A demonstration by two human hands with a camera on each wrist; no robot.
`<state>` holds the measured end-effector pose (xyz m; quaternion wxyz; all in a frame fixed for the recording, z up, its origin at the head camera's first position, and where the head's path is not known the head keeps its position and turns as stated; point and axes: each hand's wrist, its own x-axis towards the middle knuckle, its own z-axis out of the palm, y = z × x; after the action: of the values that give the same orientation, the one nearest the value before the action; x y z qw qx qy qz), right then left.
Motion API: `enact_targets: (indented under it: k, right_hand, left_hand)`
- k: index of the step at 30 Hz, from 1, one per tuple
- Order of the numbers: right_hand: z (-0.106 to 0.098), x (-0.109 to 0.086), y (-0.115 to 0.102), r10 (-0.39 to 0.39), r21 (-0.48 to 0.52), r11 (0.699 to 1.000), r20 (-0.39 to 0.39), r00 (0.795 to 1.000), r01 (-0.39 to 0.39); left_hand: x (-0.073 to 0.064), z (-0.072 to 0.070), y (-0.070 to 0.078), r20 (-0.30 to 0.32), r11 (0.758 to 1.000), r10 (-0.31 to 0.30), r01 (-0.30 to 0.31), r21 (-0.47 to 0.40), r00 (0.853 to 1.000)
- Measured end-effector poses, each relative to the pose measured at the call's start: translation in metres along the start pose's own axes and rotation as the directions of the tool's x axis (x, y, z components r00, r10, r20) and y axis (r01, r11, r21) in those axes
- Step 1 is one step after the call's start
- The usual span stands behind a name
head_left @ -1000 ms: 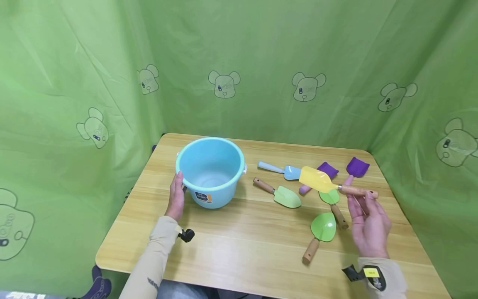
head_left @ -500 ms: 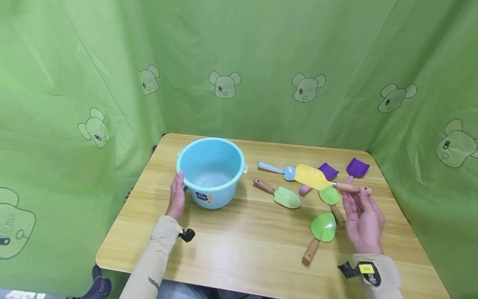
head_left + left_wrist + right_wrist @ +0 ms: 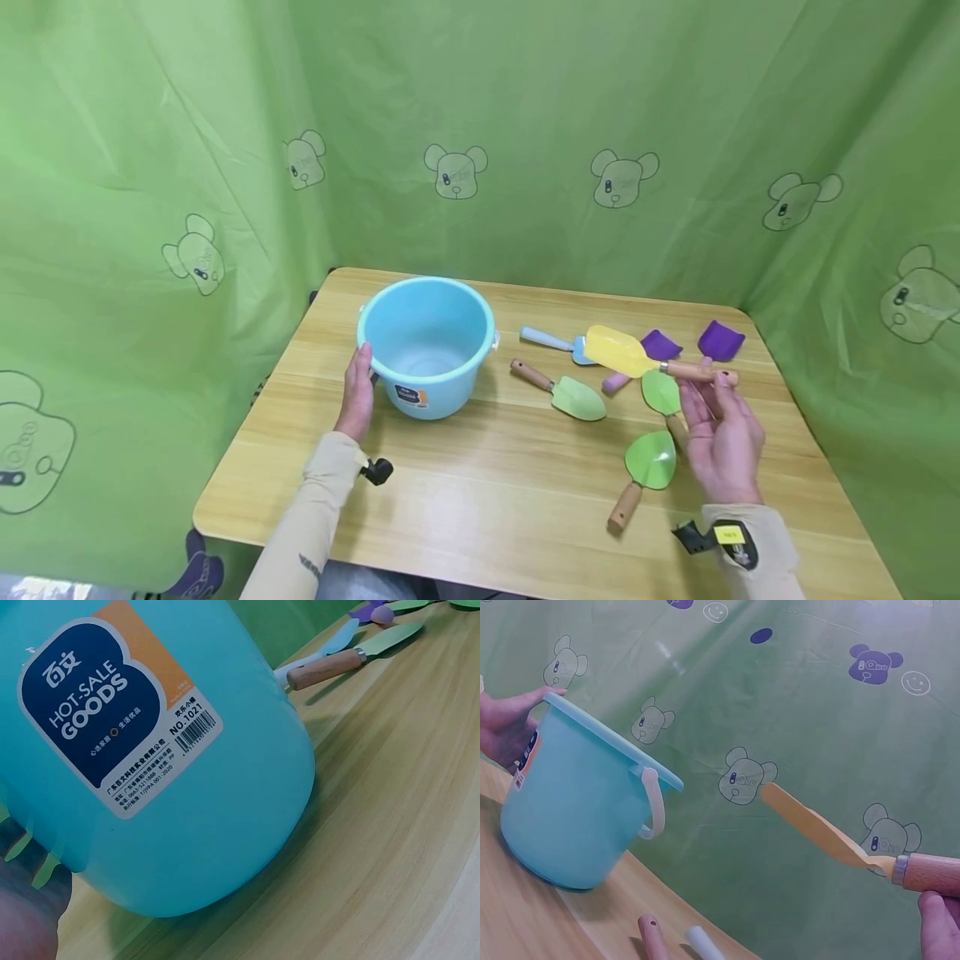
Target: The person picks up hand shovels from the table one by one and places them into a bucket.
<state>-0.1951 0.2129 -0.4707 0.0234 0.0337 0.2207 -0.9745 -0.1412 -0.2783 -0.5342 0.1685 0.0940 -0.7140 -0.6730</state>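
A light blue bucket [image 3: 453, 387] stands upright on the wooden table, left of its middle. My left hand [image 3: 355, 396] lies against the near left of its outer wall, with the thumb along the rim in the right wrist view. Lifted above the table at the right, a yellow hand trowel [image 3: 617, 350] has its blade pointing left. My right hand [image 3: 726, 442] pinches its wooden handle between thumb and fingers. Under or near it lie a blue trowel [image 3: 547, 338], a pale green trowel [image 3: 577, 399], a bright green trowel [image 3: 651, 459] and another green one [image 3: 661, 392].
Two purple-bladed shovels lie at the far right, one shovel [image 3: 722, 340] near the table corner and one shovel [image 3: 662, 344] partly behind the yellow trowel. A white handle [image 3: 655, 802] hangs on the bucket's side. Green curtains [image 3: 540, 100] enclose the wooden table [image 3: 480, 500].
My right hand has moved somewhat left, carrying the yellow hand trowel, whose blade now covers part of the blue trowel. The left hand and the bucket stay in place.
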Motion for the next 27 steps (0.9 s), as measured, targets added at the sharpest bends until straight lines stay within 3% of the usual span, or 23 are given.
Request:
enact_targets:
  k: [27]
  right_hand:
    - [0.033,0.011,0.023,0.021,-0.101,0.995,-0.026,0.999,-0.024]
  left_hand:
    - [-0.001,0.001,0.003,0.005,1.0,0.0,0.0,-0.026,1.0]
